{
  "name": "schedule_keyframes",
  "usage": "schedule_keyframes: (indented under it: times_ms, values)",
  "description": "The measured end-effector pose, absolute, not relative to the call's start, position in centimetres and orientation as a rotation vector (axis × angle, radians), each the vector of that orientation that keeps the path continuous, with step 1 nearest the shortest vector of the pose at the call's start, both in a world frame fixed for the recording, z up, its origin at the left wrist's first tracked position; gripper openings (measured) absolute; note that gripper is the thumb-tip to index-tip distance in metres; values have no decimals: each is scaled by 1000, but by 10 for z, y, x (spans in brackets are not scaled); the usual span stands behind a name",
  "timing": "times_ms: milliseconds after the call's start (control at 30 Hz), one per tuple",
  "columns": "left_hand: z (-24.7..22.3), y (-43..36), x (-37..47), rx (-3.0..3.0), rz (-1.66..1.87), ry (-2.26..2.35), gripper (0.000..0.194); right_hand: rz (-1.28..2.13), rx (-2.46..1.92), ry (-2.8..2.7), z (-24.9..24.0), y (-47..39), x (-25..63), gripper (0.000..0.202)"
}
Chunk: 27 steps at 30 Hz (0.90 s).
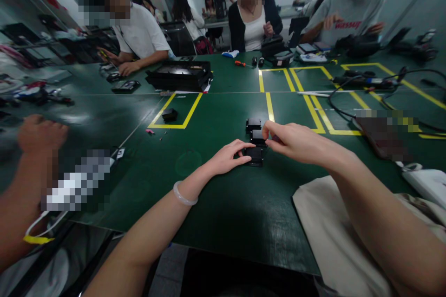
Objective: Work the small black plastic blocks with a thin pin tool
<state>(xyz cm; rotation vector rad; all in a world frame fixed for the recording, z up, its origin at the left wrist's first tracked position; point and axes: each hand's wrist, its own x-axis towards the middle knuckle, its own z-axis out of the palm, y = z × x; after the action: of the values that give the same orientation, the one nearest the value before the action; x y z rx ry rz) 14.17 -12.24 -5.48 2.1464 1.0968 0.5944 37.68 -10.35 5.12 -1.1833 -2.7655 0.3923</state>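
Observation:
Three small black boxes stand in a row on the green table, running away from me: a near one (pixel 254 155), a middle one (pixel 258 137) and a far one (pixel 253 124). My left hand (pixel 228 157), with a pale bangle on its wrist, holds the near box at its left side between thumb and fingers. Just right of the middle box, my right hand (pixel 291 141) is closed, its fingertips pinched together. Something dark shows between these fingers, mostly hidden, and I cannot make out what it is.
A black tray (pixel 181 74) and another small black box (pixel 169 114) lie ahead to the left. Yellow tape (pixel 270 106) marks the table. Beige cloth (pixel 324 222), a phone (pixel 381 137) and cables are at right. Another person's hand (pixel 42 137) rests at left; people sit opposite.

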Motion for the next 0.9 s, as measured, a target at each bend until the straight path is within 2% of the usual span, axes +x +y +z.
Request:
schedule_keyframes:
  times_ms: [200,400,600,900]
  values:
    - [-54,-123,142,2142,601,1105,41,303,-1272,-2756,52,-104,375,19]
    - [-52,-124,142,2135,591,1112,42,454,-1174,-2758,54,-103,377,15]
    - [-53,-124,142,2131,582,1125,41,376,-1260,-2780,55,-104,375,17]
    - [-54,-123,142,2137,595,1112,42,433,-1213,-2767,56,-106,376,17]
